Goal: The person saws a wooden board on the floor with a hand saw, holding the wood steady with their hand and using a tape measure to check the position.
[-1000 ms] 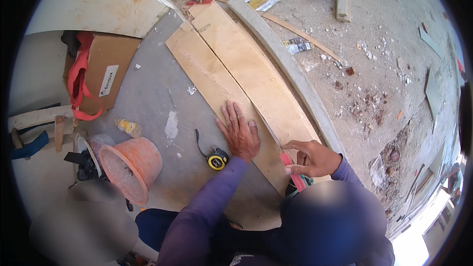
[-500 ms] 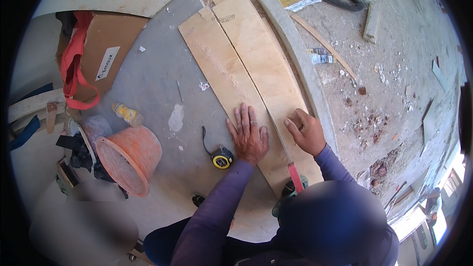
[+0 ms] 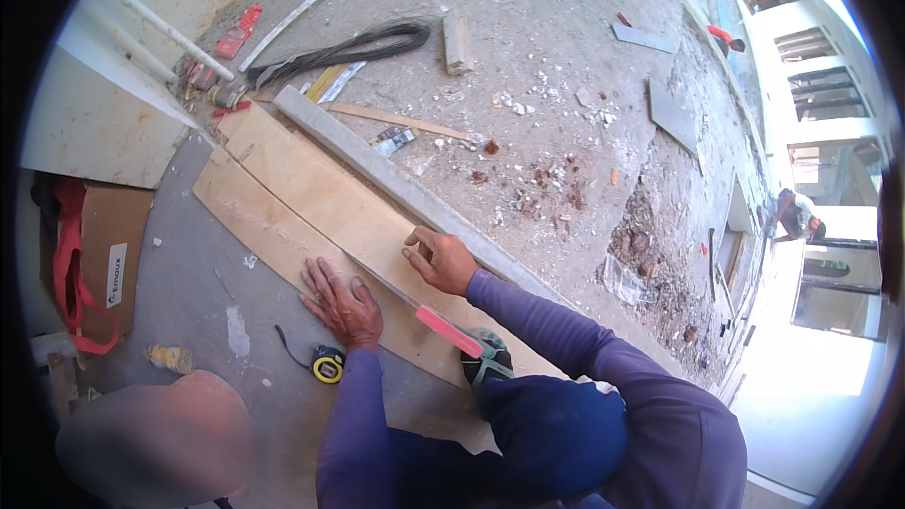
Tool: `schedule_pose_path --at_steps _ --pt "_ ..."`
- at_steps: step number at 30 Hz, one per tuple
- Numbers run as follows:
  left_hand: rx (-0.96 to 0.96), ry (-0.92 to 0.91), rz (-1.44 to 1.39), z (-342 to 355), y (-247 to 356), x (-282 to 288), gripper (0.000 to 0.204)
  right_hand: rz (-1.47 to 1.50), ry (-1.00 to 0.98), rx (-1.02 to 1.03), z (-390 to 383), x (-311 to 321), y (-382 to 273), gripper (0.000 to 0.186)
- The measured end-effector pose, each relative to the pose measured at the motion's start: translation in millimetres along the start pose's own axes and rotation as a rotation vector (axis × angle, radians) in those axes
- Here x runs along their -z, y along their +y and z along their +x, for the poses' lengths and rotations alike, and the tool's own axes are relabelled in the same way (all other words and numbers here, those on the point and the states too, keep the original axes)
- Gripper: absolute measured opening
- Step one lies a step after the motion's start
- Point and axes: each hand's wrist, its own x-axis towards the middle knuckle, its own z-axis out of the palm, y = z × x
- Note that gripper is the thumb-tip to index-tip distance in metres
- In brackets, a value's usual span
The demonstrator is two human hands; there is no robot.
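We see a big grey floor point(image 3: 179, 254) on the left of the frame. On it, from the upper left to the lower middle, lies the long pale wood point(image 3: 330, 198), with a dark line running along it. Right beside it is a long concrete strip point(image 3: 405, 190). A brown box point(image 3: 115, 217) stands at the far left.

Our two hands are apart, near the middle. The left hand point(image 3: 346, 313) lies flat on the wood with its fingers spread. The right hand point(image 3: 443, 262) is curled over the wood, past the line; we cannot tell if it touches or pinches something tiny. A shoe point(image 3: 495, 366) is by the red handle point(image 3: 448, 330), whose thin blade point(image 3: 382, 280) lies along the line. A small tape measure point(image 3: 328, 365) sits at the lower left of the wood.

We think the step now is keeping the wood still. Moving the blade calls for a good grip on the handle and a firm left hand, clear of the line.
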Motion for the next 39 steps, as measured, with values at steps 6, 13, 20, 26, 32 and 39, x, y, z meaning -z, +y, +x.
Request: schedule_pose_path --at_steps 6,13,20,26,32,39 --pt "0.011 0.032 0.056 -8 7 -7 0.070 -0.122 0.319 -0.222 -170 56 65 0.025" --pt "-0.024 0.083 0.082 -7 -7 -11 0.069 -0.409 0.499 -0.941 -475 56 125 0.077" --pt "-0.022 0.099 0.194 -5 -19 -28 0.066 -0.468 0.344 -1.207 -535 16 121 0.110" --pt "-0.030 0.115 0.201 -2 -20 -29 0.067 -0.410 0.358 -1.166 -539 20 131 0.111" --pt "-0.046 0.145 0.246 -5 -18 -25 0.068 -0.315 0.291 -1.044 -562 35 162 0.104" --pt "-0.063 0.179 0.259 -11 -10 -32 0.067 -0.426 0.269 -1.058 -595 44 190 0.092"
